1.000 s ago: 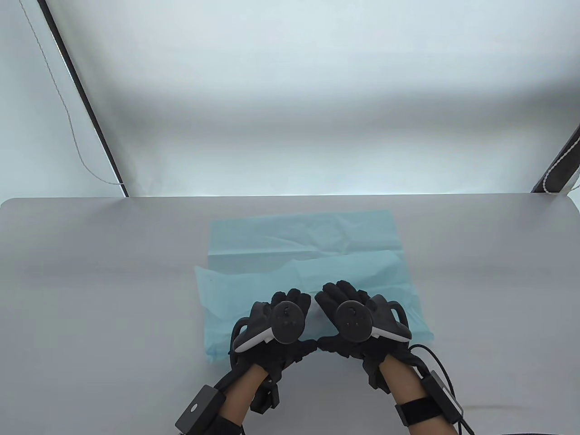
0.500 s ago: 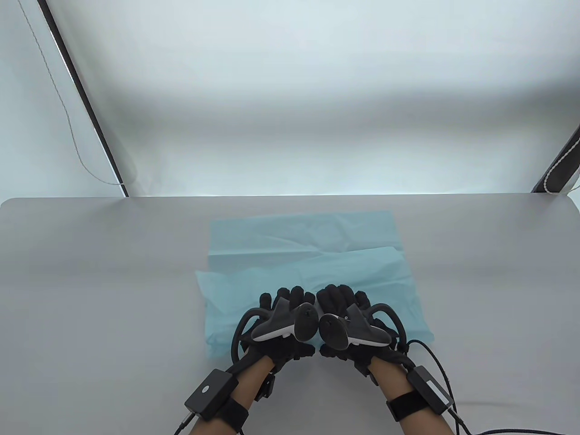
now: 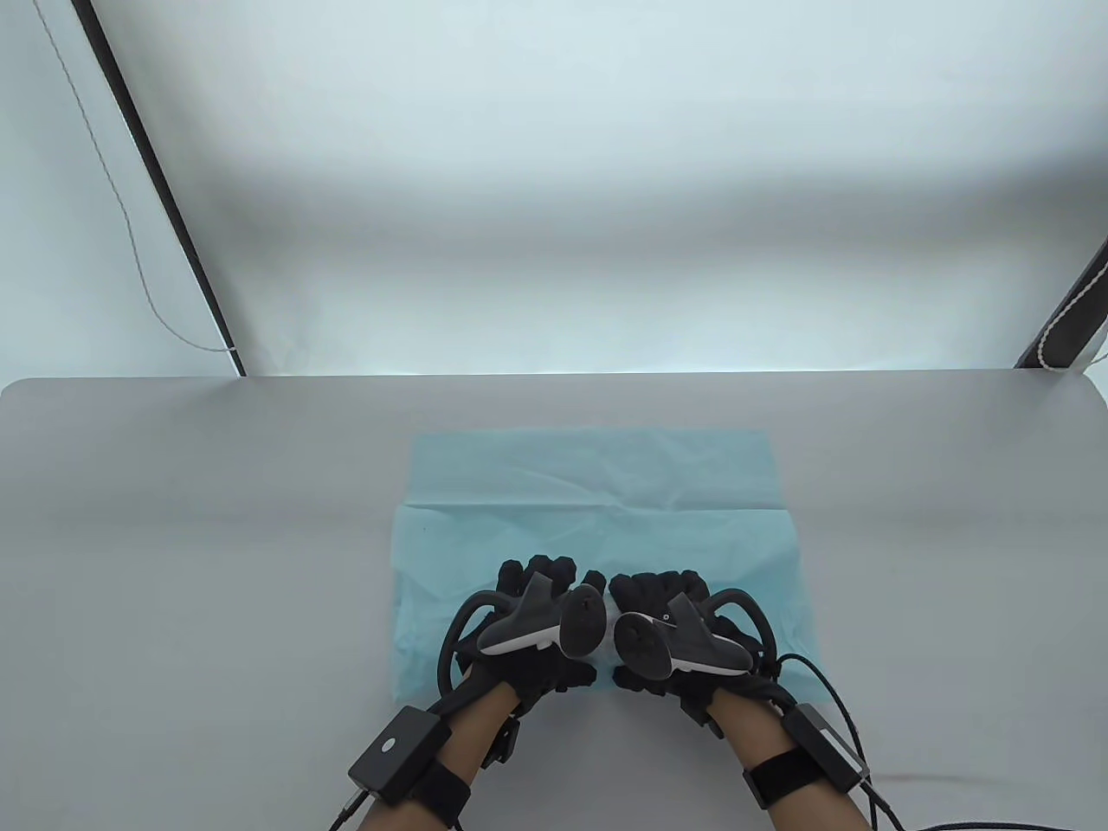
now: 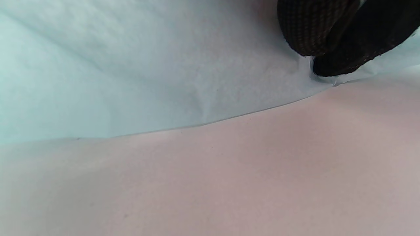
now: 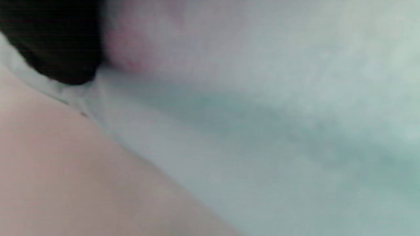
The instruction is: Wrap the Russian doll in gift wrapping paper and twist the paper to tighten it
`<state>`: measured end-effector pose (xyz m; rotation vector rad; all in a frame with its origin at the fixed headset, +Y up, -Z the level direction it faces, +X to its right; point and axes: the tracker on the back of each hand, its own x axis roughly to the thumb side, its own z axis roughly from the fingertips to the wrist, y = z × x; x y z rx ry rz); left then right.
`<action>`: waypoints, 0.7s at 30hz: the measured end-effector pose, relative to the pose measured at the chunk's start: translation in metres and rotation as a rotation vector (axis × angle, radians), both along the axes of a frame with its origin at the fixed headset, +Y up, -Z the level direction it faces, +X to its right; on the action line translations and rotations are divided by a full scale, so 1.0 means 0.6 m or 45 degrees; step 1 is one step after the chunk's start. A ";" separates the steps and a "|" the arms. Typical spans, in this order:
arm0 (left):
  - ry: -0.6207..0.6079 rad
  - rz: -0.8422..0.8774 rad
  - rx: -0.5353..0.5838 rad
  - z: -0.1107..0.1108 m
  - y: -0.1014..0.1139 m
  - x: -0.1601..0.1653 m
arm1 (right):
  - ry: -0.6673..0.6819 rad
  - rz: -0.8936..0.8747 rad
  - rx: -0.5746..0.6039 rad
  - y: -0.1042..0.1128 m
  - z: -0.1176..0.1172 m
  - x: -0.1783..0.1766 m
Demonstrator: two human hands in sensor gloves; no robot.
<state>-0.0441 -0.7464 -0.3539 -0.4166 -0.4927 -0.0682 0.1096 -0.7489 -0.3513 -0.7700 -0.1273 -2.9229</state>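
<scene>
A sheet of light blue wrapping paper (image 3: 597, 485) lies flat on the grey table (image 3: 173, 519). My two hands sit side by side on its near part. The left hand (image 3: 538, 597) and the right hand (image 3: 662, 606) curl their fingers down over a bundle of paper between them. In the left wrist view two fingertips (image 4: 315, 29) pinch the near edge of the paper (image 4: 131, 65) against the table (image 4: 229, 180). The right wrist view is blurred; one fingertip (image 5: 55, 42) presses the paper (image 5: 279, 114) at its edge. The doll is hidden under paper and hands.
A dark pole (image 3: 156, 190) with a thin cord runs up behind the table's far left corner. Another dark post (image 3: 1069, 303) stands at the far right. Wrist boxes and cables (image 3: 831, 692) trail from both forearms.
The raised fold across the middle of the paper has flattened, and the whole sheet has shifted towards me. Both hands have rolled inward and closed together over the bundle.
</scene>
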 end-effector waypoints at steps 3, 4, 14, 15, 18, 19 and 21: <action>-0.041 -0.063 0.054 0.005 0.000 0.001 | -0.042 -0.114 -0.092 0.003 -0.007 0.010; -0.050 -0.081 0.072 0.006 -0.001 0.002 | -0.053 -0.151 -0.123 0.004 -0.009 0.014; -0.104 -0.113 0.270 0.010 -0.009 0.008 | -0.046 -0.343 -0.371 0.001 -0.026 0.037; -0.112 -0.110 0.278 0.010 -0.010 0.008 | -0.043 -0.344 -0.379 0.001 -0.026 0.038; -0.161 -0.088 0.339 0.012 -0.010 0.007 | -0.050 -0.313 -0.496 0.003 -0.026 0.040; -0.174 -0.091 0.349 0.012 -0.009 0.007 | -0.050 -0.287 -0.520 0.006 -0.023 0.038; -0.186 -0.094 0.328 0.012 -0.004 0.009 | -0.033 -0.180 -0.495 0.014 -0.013 0.031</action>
